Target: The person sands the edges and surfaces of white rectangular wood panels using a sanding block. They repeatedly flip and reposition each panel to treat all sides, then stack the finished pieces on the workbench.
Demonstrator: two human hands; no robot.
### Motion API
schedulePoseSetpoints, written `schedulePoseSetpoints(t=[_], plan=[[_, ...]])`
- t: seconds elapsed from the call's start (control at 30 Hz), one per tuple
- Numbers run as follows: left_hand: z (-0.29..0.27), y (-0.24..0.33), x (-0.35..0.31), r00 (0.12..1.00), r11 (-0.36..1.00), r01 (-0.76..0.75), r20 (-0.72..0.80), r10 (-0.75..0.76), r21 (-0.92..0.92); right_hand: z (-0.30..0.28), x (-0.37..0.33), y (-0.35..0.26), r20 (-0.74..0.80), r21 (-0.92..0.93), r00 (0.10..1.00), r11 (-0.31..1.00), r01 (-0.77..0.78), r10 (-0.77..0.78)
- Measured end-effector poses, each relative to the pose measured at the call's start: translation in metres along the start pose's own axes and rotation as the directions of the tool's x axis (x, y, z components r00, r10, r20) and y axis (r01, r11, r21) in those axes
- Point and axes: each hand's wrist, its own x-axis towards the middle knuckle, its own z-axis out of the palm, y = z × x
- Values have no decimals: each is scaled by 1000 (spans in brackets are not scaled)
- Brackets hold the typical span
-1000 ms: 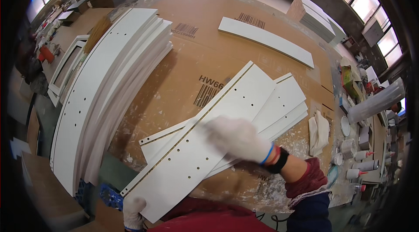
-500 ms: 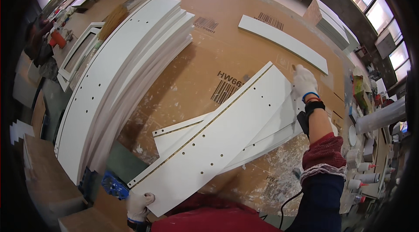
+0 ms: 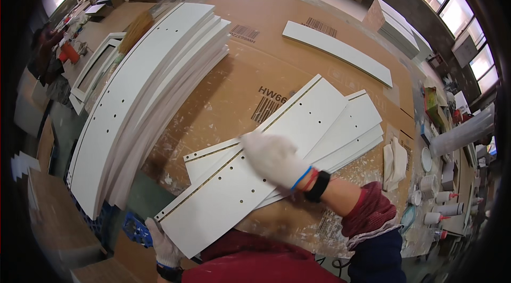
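Left hand [image 3: 166, 248] at the end of a grooved white panel [image 3: 207, 208], right hand [image 3: 270, 158] over its face
It lies across other white panels [image 3: 354, 123] on the bench [image 3: 261, 62]; I cannot tell whether either grip pinches.

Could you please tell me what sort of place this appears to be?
It looks like a furniture or woodworking workshop, judging by the stacked white drilled panels, the white-spattered cardboard work surface and the red-tipped bottles.

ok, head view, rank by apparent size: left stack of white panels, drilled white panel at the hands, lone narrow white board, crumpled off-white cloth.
1. Panel stack
2. Drilled panel
3. Narrow board
4. Crumpled cloth
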Motion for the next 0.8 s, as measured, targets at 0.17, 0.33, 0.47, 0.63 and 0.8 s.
schedulePoseSetpoints(t=[0.17,0.33,0.47,0.63,0.8], plan=[[14,0,6,995,982,90,47,-83,-167,37,-44,-158,-403,293,752,705,646,-522],[9,0,8,984,997,77,162,-71,-31,53,-60,-157,-152,576,790,597,559,-593],[26,12,-11,976,970,166,112,-187,178,-21,-88,-79,332,666,929,738,-108,-164],[46,16,-20,980,990,67,179,-90,128,-16,-180,-24,472,667,773,401,-627,423],[65,44,-29,992,983,-64,121,43,174,-35,-196,-20,413,787,800,271,-554,435]])
